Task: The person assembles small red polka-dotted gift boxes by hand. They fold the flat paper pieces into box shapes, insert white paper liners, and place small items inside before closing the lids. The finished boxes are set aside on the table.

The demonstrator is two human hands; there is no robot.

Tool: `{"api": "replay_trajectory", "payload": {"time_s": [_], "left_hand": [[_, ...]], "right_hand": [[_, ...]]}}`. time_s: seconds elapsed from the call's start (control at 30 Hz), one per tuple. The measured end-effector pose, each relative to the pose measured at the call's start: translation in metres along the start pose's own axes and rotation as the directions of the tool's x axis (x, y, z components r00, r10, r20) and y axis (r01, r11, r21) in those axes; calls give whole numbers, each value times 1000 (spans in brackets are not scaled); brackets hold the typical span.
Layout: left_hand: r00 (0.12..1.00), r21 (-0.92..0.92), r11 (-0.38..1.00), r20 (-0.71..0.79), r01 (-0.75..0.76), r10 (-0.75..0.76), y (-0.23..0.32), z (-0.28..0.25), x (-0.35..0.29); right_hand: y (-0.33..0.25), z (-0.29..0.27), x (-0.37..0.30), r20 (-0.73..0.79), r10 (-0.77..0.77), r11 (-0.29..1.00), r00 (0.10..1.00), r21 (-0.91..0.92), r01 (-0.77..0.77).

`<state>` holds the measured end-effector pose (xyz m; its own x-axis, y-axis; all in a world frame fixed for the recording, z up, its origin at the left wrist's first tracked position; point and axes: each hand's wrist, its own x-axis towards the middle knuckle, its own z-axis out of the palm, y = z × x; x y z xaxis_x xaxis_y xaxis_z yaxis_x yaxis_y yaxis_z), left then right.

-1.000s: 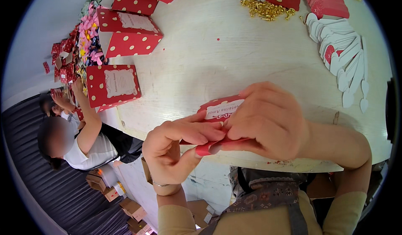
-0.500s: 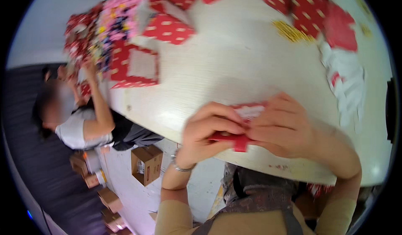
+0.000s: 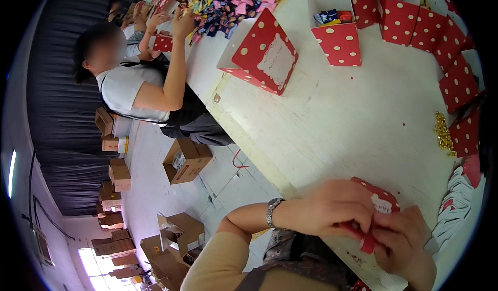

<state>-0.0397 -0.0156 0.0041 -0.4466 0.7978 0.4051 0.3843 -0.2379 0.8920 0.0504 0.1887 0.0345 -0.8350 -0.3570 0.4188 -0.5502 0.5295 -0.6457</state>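
- Above the table's (image 3: 321, 130) near edge, our left hand (image 3: 334, 205) and right hand (image 3: 403, 239) both pinch the red dotted box (image 3: 372, 190) by its folds.
- We judge it light, fairly stiff card, quick to crease; we'd grip along folded edges, sparing the label (image 3: 382, 205).
- White tags (image 3: 455, 191) lie near our right hand; open room stretches beyond, toward the standing boxes (image 3: 340, 47).

- We wear a silvery linked bracelet (image 3: 271, 213) just behind our left hand (image 3: 336, 208).
- Well back from that hand, our pale yellow sleeve (image 3: 220, 254).
- Also behind it, dark patterned cloth (image 3: 311, 265), plain grey strap (image 3: 255, 280).
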Motion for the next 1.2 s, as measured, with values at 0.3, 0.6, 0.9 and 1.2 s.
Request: {"api": "replay_trajectory", "payload": {"time_s": [0.3, 0.6, 0.9, 1.2], "left_hand": [[995, -80, 997, -96, 18, -25, -2, 9, -1], [993, 37, 999, -111, -25, 29, 3, 14, -2], [976, 322, 943, -167, -78, 138, 28, 38, -23], [964, 43, 999, -267, -5, 16, 31, 47, -32]], "right_hand": [[5, -17, 10, 58, -69, 995, 996, 79, 64], [0, -12, -6, 63, 93, 991, 994, 90, -98], [-20, 1, -20, -118, 120, 988, 986, 115, -107], [-28, 24, -32, -240, -116, 988, 964, -132, 87]]}}
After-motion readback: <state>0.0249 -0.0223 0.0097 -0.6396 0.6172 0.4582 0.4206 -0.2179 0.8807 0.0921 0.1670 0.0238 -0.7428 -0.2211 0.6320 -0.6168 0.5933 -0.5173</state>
